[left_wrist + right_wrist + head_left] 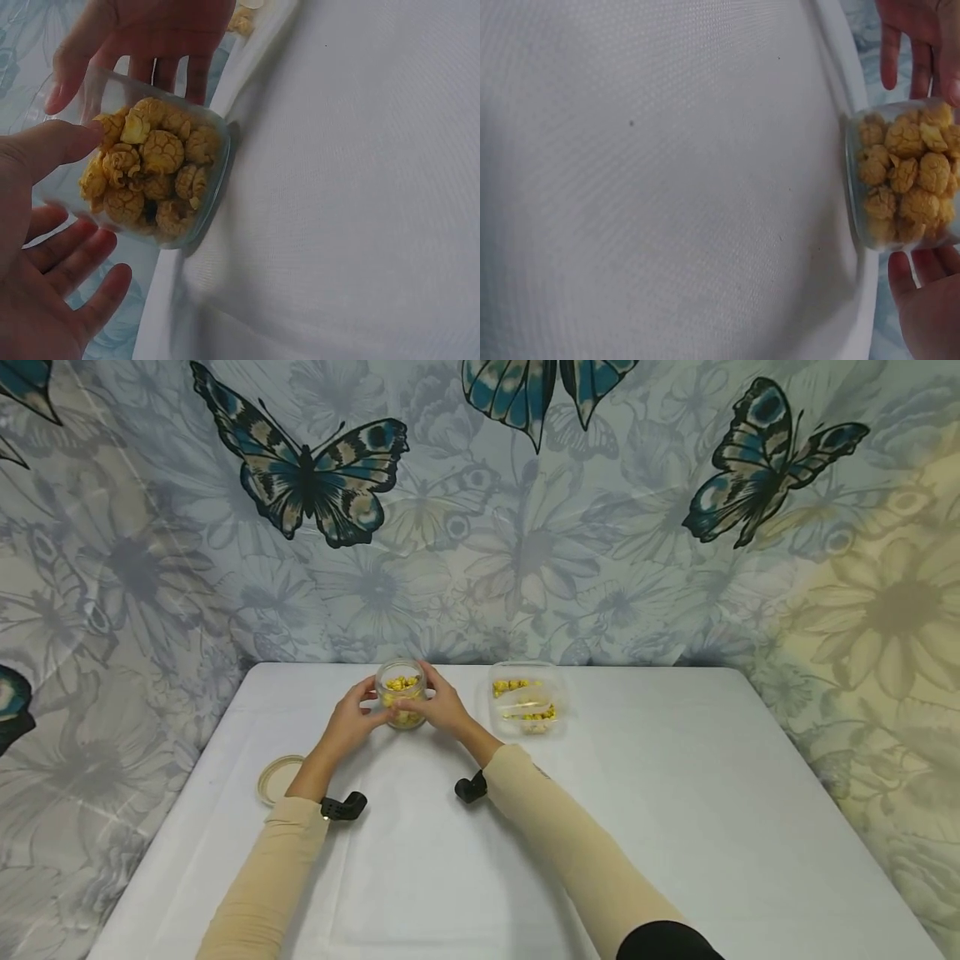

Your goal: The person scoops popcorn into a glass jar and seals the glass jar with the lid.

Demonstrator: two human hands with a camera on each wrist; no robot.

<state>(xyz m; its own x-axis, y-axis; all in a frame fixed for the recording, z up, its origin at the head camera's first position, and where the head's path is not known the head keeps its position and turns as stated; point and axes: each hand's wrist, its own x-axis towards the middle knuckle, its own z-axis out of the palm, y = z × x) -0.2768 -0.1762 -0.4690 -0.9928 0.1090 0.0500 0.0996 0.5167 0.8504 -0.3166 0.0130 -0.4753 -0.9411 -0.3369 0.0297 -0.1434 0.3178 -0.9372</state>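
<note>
A clear glass jar (401,714) stands upright near the table's far edge, holding golden-brown popcorn (154,169). Both hands are round it. My left hand (351,718) holds the jar's left side, its thumb on the near wall; in the left wrist view some of its fingers (105,296) spread beside the glass. From the right, my right hand (446,702) grips the jar, thumb across the front and fingers reaching behind. In the right wrist view, the popcorn (904,176) shows through the jar wall, between the two hands.
Just right of the jar is a clear plastic container (561,727) with divided sections and yellow pieces inside. A round pale lid (277,781) lies on the white-covered table (675,810), partly behind the left forearm. A butterfly-print cloth (525,568) hangs behind the table.
</note>
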